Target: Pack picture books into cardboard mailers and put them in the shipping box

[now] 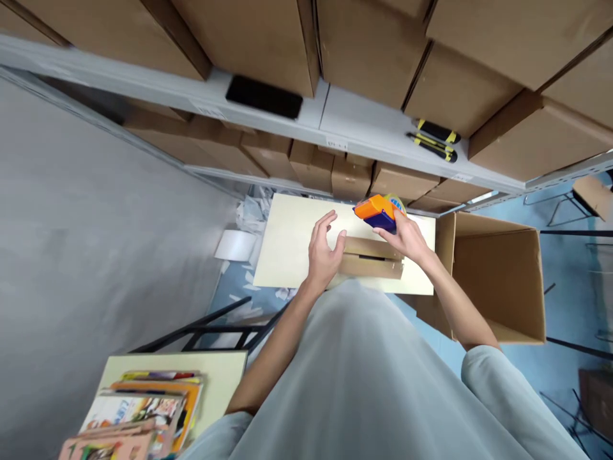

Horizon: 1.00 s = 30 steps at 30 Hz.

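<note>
My right hand [407, 237] is closed around an orange and blue tape dispenser [376, 209], held above the right part of a cream table [292, 230]. Part of a tape roll shows behind the dispenser. Below it on the table lies a small cardboard box [371, 267], its top flaps meeting at a narrow gap with something dark in it. My left hand [326, 250] is at the box's left end, fingers apart and curved, holding nothing. Whether it touches the box I cannot tell.
A large open cardboard box [498, 281] stands right of the table. Ahead, a grey shelf [364, 124] carries cardboard boxes, a black phone-like slab [264, 96] and black-yellow cutters [435, 140]. Magazines [138, 409] are stacked on another table at lower left. A wall [105, 204] rises left.
</note>
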Available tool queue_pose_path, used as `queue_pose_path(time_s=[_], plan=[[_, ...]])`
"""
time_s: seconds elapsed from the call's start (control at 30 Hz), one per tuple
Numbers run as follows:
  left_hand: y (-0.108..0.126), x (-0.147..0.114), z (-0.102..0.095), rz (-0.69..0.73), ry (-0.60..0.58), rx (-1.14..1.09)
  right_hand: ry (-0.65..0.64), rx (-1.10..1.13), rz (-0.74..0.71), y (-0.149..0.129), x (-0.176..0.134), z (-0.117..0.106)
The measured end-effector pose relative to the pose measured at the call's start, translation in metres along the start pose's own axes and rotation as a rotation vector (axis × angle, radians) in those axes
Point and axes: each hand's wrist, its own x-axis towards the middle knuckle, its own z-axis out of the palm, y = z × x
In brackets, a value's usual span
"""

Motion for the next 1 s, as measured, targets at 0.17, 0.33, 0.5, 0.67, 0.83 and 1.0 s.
queue_pose_path(time_s=[0.17,0.33,0.5,0.67,0.83,1.0], plan=[[0.01,-0.049,0.0,-0.124,-0.164,-0.076,-0.084,0.26,0.181,0.002,-0.086,0.036],[0.023,-0.05,-0.007,-0.118,-0.272,-0.091,-0.09,0.281,0.216,-0.004,-0.119,0.046],[0.035,-0.04,-0.011,-0.093,-0.322,-0.139,-0.074,0.204,0.175,-0.005,-0.124,0.044],[0.044,-0.033,-0.018,-0.089,-0.342,-0.114,-0.136,0.144,0.15,-0.007,-0.125,0.038],[0.045,-0.031,-0.021,-0.051,-0.355,-0.076,-0.168,0.135,0.137,-0.007,-0.125,0.037],[0.048,-0.031,-0.022,-0.068,-0.379,-0.078,-0.194,0.126,0.131,-0.005,-0.125,0.039]])
